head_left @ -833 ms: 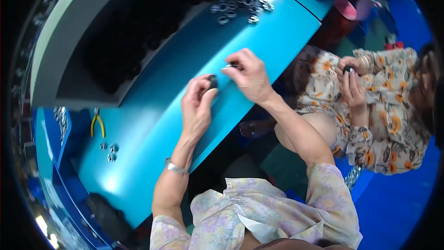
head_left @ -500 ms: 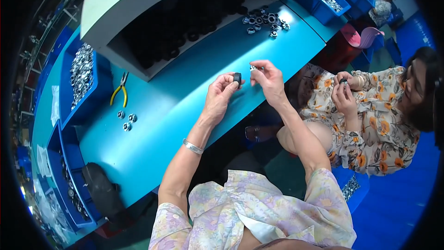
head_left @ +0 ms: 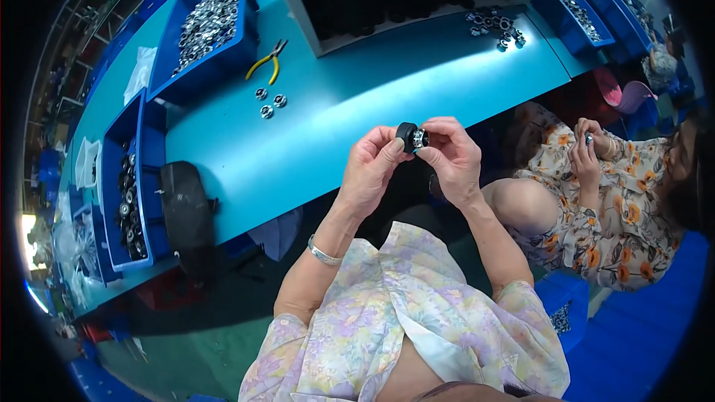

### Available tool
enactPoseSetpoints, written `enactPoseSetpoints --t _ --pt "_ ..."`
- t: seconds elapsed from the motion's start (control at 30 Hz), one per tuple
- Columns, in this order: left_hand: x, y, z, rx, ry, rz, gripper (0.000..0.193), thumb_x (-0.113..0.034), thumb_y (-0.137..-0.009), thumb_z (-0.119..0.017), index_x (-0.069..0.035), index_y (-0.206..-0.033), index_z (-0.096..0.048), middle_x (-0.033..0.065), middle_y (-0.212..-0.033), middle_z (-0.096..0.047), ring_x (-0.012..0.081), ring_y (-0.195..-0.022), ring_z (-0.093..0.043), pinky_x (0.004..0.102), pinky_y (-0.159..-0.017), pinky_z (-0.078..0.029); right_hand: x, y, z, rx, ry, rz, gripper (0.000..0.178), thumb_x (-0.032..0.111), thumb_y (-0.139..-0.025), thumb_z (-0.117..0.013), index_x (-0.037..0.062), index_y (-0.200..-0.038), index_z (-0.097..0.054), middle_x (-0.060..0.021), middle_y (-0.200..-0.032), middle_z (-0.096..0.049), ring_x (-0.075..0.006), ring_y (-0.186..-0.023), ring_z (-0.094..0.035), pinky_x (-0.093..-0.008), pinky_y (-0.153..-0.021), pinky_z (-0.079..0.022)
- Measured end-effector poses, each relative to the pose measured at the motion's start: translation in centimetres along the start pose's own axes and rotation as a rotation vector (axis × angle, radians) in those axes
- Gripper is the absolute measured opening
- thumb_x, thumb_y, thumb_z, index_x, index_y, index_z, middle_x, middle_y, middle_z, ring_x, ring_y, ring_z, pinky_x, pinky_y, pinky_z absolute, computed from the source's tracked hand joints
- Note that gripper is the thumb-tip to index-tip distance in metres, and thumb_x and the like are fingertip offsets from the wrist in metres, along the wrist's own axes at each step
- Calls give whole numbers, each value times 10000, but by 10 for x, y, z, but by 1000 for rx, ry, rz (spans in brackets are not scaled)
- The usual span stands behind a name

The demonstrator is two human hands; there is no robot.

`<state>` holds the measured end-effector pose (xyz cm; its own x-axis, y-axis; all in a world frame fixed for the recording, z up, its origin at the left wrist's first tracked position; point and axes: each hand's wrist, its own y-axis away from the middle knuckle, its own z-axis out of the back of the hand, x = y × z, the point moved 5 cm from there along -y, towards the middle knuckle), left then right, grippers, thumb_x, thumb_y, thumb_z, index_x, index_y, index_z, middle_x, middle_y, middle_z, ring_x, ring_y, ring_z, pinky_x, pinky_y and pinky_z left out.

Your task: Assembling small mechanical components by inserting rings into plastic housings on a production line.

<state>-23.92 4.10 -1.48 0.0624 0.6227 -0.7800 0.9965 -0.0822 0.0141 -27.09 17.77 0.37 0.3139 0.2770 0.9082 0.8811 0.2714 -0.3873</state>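
My left hand [head_left: 373, 161] grips a black ring-shaped part [head_left: 406, 134], a small wheel or tyre by its look, between thumb and fingers. Against its right side is a shiny chrome hub-like piece [head_left: 421, 138], pinched by my right hand [head_left: 456, 158]. The two parts touch or nearly touch; whether one sits inside the other I cannot tell. Both hands are held above the near edge of the turquoise table [head_left: 328, 138]. Three more chrome pieces [head_left: 267, 112] lie on the tabletop to the left, near yellow-handled pliers [head_left: 275, 67].
A grey-white box housing [head_left: 299, 7] holding dark rings stands at the back. Chrome pieces [head_left: 500, 27] are heaped to its right. Blue bins [head_left: 160, 74] of metal parts stand left, with a black bag [head_left: 186, 201] nearby. A co-worker [head_left: 618, 201] sits at right, hands holding something small.
My right hand has come over to my left, bringing the chrome piece against the black ring. The view has shifted, so the table items appear further right.
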Motion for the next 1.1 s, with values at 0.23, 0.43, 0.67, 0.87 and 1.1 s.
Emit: enactPoseSetpoints --t 0.23,0.43,0.67,0.87,1.1 --pt "-15 47 -3 -25 97 3 164 -165 -947 -596 -18 -1015 -566 34 -974 -611 102 -873 -580 256 -826 -485 17 24 -31 79 71 111 316 -86 -762 -692 16 -1042 -586 -72 -1042 -532 -111 -845 -556 -232 -749 -479" --pt "-23 78 4 -17 137 7 174 -195 -985 -526 -30 -1031 -554 37 -999 -614 102 -901 -591 277 -840 -496 25 36 -59 115 -26 89 286 -95 -751 -690 29 -992 -597 -70 -1039 -512 -132 -885 -552 -250 -765 -470" --pt "-28 107 9 -5 169 -17 191 -204 -979 -536 -27 -1049 -553 52 -1008 -624 118 -921 -599 294 -860 -496 35 48 -77 196 84 81 267 -82 -722 -698 27 -945 -601 -94 -965 -563 -152 -796 -580 -264 -719 -489" --pt "-27 123 22 -127 152 -46 164 -131 -976 -514 10 -1059 -531 87 -1003 -618 147 -906 -618 307 -848 -518 57 52 -93 263 283 211 220 -54 -710 -686 24 -894 -595 -103 -908 -568 -242 -830 -590 -315 -707 -485" --pt "-22 122 31 -182 -31 -56 137 -93 -939 -593 -1 -1017 -530 50 -941 -611 93 -826 -590 221 -763 -487 38 64 -91 248 293 130 291 -25 -708 -736 40 -960 -607 -89 -975 -527 -221 -852 -555 -311 -717 -472"
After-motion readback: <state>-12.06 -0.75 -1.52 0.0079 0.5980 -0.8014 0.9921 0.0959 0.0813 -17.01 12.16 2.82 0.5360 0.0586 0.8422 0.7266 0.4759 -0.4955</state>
